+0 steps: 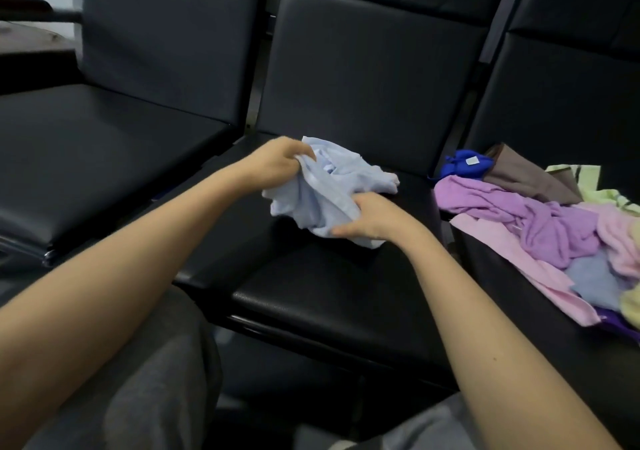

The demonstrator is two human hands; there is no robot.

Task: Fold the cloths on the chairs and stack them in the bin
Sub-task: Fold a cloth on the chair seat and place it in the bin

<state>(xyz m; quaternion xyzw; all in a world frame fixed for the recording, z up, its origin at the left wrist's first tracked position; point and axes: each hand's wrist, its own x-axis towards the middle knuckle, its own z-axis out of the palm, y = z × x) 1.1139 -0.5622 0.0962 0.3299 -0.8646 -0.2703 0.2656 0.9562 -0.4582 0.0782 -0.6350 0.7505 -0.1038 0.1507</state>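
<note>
both hands, left hand (277,160) and right hand (369,219), pinch the crumpled blue cloth (325,186) above the middle seat (329,293), apparently hunting its edges to spread it

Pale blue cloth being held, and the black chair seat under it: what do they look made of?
The pale blue cloth looks like thin woven fabric, perhaps cotton, matte; it crumples into fine creases. The chair seat looks like padded black leather or vinyl, I cannot tell which; it is smooth with a soft sheen.
</note>
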